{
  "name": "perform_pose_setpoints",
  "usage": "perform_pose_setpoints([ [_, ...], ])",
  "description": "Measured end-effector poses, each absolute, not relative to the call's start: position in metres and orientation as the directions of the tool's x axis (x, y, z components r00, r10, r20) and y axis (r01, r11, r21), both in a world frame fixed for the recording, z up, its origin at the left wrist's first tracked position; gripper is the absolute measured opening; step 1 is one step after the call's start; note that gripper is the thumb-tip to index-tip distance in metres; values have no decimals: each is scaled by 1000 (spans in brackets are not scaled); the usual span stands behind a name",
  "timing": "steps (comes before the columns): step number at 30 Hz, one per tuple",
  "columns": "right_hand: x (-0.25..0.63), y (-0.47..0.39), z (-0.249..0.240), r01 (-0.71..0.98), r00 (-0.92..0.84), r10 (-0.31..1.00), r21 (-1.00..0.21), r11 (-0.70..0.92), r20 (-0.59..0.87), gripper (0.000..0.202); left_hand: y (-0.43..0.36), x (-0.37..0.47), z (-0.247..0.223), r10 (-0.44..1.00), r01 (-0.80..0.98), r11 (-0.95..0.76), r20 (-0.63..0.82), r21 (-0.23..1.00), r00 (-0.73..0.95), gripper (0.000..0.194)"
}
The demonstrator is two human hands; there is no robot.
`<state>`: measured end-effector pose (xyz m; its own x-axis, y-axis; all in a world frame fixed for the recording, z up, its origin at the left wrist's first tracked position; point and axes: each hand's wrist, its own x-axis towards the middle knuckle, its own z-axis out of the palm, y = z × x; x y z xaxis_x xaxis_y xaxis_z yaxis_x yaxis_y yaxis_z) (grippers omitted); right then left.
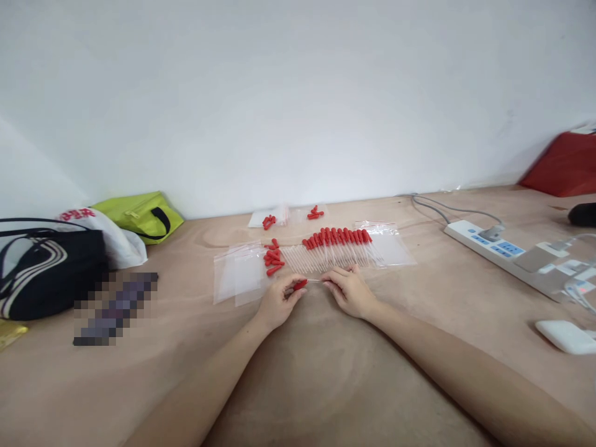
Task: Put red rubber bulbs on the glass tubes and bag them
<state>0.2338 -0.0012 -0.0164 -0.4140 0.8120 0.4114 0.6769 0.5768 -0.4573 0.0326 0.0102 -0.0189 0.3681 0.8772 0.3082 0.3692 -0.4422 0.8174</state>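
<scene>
My left hand [278,300] is closed on a small red bulb-shaped piece [300,284], which shows between the thumb and fingers. A thin white stick [314,280] runs from the red piece to my right hand [348,290], whose fingertips pinch its other end. Whether the stick sits inside the red piece I cannot tell. Just beyond my hands lies a row of white sticks [298,257], several of them topped with red pieces [338,236] at their far ends. Loose red pieces [274,257] are heaped left of the row.
Clear plastic zip bags [249,273] lie left of the heap, and another bag [395,247] lies to the right. Farther back are more red pieces [315,213]. A power strip [484,246] with cables and a white case [565,336] are right; a black bag [56,270] is left.
</scene>
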Motion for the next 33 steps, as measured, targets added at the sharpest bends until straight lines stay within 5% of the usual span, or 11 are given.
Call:
perform_pose_setpoints([
  [15, 240, 9, -17, 650, -491, 788, -447, 615, 371, 22, 10, 32, -8, 780, 461, -608, 378, 646, 498, 14],
  [33, 233, 0, -17, 712, -525, 727, -241, 660, 443, 23, 7, 33, -9, 767, 529, -635, 383, 563, 514, 17],
])
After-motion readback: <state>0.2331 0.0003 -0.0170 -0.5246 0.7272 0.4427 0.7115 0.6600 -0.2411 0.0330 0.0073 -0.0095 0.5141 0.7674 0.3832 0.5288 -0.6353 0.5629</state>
